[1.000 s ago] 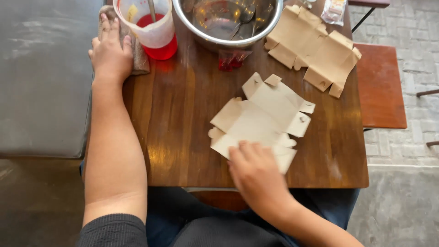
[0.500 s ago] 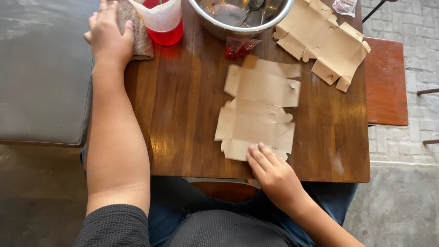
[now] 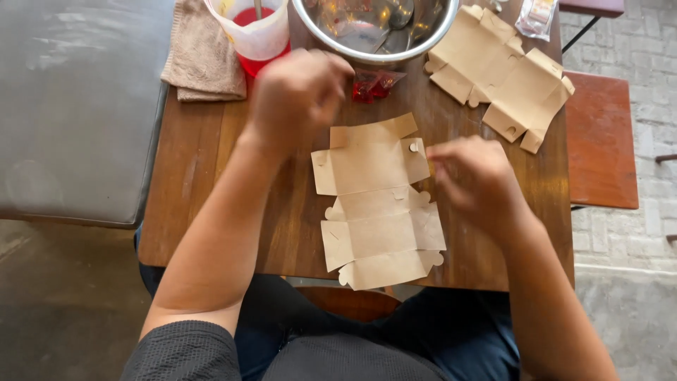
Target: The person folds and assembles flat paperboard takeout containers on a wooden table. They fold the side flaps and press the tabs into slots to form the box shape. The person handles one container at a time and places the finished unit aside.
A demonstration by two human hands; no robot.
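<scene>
One flat, unfolded brown cardboard box blank [image 3: 381, 204] lies nearest the person on the wooden table [image 3: 197, 190], with the right hand [image 3: 472, 176] at its right edge, fingers curled, and the blurred left hand [image 3: 296, 92] loosely curled above its far-left corner; I cannot tell whether either grips it. Farther off lie a second blank [image 3: 501, 70], one folded cloth [image 3: 204, 56], one plastic jug of red liquid [image 3: 257, 35], one steel bowl [image 3: 374, 28] and a small red wrapper [image 3: 374, 83].
</scene>
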